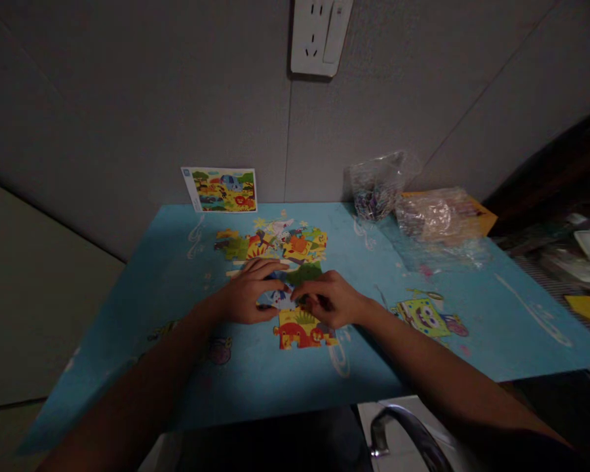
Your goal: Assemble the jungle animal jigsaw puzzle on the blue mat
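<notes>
Resting left hand (250,294): half open, nothing visibly gripped.
Right hand (333,300): curled; can't tell its hold.
Puzzle (301,333): on table (270,387), beneath your fingers.
Seams: sideways pressure could part them.

So the tabletop (128,314) is light blue with a yellow SpongeBob print. Puzzle pieces (302,328) on it show red-orange lions on yellow, and the wall socket (317,39) above it is white.

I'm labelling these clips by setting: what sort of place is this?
Probably a room in a home: a cartoon-printed tabletop, jigsaw pieces and a wall socket suggest it.
</notes>
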{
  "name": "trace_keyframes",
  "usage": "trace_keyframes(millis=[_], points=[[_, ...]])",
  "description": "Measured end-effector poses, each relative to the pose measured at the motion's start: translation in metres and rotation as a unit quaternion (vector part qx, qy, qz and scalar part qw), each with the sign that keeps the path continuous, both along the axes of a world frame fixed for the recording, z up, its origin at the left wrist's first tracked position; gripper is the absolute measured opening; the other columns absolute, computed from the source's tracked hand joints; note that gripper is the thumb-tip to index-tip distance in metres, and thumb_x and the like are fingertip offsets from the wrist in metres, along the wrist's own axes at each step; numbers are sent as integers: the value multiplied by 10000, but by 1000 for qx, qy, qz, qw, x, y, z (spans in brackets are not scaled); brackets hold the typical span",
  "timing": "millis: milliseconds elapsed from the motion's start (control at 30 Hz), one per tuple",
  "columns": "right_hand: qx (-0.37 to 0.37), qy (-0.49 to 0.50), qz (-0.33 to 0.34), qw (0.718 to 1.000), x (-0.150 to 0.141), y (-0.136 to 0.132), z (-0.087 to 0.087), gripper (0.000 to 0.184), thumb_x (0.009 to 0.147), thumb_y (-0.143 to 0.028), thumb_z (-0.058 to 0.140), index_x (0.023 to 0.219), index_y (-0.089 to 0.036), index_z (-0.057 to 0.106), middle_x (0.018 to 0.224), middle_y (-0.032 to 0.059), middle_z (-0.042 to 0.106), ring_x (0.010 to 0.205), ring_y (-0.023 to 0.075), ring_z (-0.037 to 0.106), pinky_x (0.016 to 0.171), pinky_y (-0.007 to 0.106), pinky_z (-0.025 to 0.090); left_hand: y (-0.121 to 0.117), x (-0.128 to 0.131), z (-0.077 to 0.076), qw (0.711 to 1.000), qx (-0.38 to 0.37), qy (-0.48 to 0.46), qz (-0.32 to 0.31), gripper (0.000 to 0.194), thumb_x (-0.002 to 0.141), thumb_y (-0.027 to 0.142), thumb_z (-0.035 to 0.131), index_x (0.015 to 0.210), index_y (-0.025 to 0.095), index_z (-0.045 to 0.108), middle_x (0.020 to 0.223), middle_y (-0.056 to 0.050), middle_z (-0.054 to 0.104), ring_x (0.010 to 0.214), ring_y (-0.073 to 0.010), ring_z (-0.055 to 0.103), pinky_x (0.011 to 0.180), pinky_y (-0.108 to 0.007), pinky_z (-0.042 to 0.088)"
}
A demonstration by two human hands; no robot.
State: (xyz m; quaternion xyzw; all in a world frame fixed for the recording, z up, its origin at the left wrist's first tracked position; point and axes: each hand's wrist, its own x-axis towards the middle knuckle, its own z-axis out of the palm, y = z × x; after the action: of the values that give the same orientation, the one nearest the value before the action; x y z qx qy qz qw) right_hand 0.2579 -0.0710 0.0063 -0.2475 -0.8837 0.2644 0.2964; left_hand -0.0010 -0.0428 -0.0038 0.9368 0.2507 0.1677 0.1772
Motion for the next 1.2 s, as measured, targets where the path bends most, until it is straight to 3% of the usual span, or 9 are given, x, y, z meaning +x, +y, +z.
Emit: trace_keyframes(millis=[200, 400, 700, 767, 833, 933, 1000, 1100, 1200], points=[[-4, -4, 30, 1000, -3, -6, 6, 460, 645, -87, 494, 1062, -177, 667, 550, -77, 543, 475, 102, 485, 523, 217, 376, 0, 0, 2, 1000, 10, 12, -5, 313, 776, 311, 712, 1072, 212, 707, 1471, -132, 530, 1380, -342, 446, 1158, -505, 329], [5, -120, 95, 988, -3, -8, 10, 302, 678, -84, 518, 842, -197, 744, 655, -3, 688, 555, 119, 550, 573, 239, 390, 2, -1, 2, 1000, 21, 15, -16, 380, 803, 336, 708, 1170, 234, 695, 1469, -130, 529, 1377, -339, 460, 1165, -518, 328], [-33, -124, 56, 990, -5, -10, 11, 358, 637, -85, 517, 871, -169, 775, 625, -24, 650, 508, 84, 501, 545, 221, 375, 10, -3, -6, 999, 41, -20, -22, 337, 864, 382, 657, 1158, 225, 702, 1383, -131, 616, 1289, -293, 567, 1115, -480, 420], [-43, -100, 29, 994, -2, -6, 11, 357, 649, -107, 515, 891, -153, 774, 593, -34, 612, 490, 76, 467, 529, 218, 363, 17, -6, -5, 997, 57, -43, 25, 288, 911, 360, 577, 1103, 199, 718, 1261, -126, 684, 1207, -266, 617, 1087, -451, 450], [-46, -82, -17, 995, 3, 0, 10, 331, 686, -135, 505, 884, -133, 770, 554, -41, 566, 471, 70, 418, 509, 222, 337, 27, -11, -4, 984, 103, -53, 134, 311, 911, 321, 518, 1095, 174, 723, 1170, -125, 716, 1170, -275, 620, 1086, -466, 443], [-50, -61, -107, 991, 11, 11, 9, 319, 722, -158, 487, 866, -105, 767, 534, -33, 548, 463, 70, 391, 495, 229, 307, 38, -21, -1, 926, 136, -11, 351, 428, 868, 327, 523, 1206, 136, 702, 1246, -161, 677, 1202, -325, 575, 1098, -504, 416], [-57, -57, -152, 985, 15, 17, 8, 322, 714, -160, 496, 870, -93, 770, 523, -33, 540, 461, 71, 392, 494, 231, 298, 41, -26, 0, 889, 103, 41, 443, 515, 855, 390, 538, 1287, 142, 669, 1337, -173, 632, 1251, -378, 529, 1078, -550, 414], [-63, -59, -184, 979, 16, 21, 5, 319, 711, -159, 515, 872, -80, 778, 507, -36, 525, 458, 68, 380, 499, 235, 291, 41, -27, 1, 869, 37, 108, 482, 548, 870, 461, 513, 1321, 186, 658, 1421, -160, 587, 1276, -448, 481, 1015, -624, 420], [-75, -60, -180, 979, 14, 20, 2, 304, 720, -158, 530, 870, -69, 779, 553, -11, 587, 479, 72, 422, 515, 237, 312, 41, -25, 4, 865, 43, 137, 482, 507, 880, 432, 498, 1288, 197, 685, 1370, -165, 620, 1268, -448, 482, 1010, -618, 413]])
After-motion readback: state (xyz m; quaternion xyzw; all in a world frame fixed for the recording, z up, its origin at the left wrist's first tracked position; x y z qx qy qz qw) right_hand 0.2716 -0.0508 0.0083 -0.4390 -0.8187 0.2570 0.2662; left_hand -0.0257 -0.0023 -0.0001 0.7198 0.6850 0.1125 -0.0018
